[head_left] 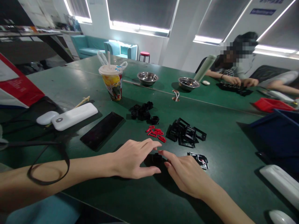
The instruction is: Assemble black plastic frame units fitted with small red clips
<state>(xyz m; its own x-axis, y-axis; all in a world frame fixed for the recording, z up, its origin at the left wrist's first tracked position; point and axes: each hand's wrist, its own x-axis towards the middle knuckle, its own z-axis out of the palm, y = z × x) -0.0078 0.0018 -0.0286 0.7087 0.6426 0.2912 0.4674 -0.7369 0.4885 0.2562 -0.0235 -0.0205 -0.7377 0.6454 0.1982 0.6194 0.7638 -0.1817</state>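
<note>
A small black plastic part (157, 158) sits on the green table between my two hands. My left hand (133, 158) reaches in from the left, its thumb and fingers spread on either side of the part. From the right comes my right hand (187, 174), fingers bent, with the index fingertip close to the part's top edge and the thumb lower down. A gap shows between that thumb and index finger; whether they touch the part is unclear. Just beyond lie small red pieces (156, 131), black frames (187, 132), more black parts (142, 111) and flat black-and-silver pieces (199, 160).
Left of my hands are a phone (102, 130) and a white power bank (74, 116). A drink cup (112, 82) and metal bowls (147, 78) stand farther back. A blue bin (277, 133) is at right. A co-worker (235, 65) handles dark parts across the table.
</note>
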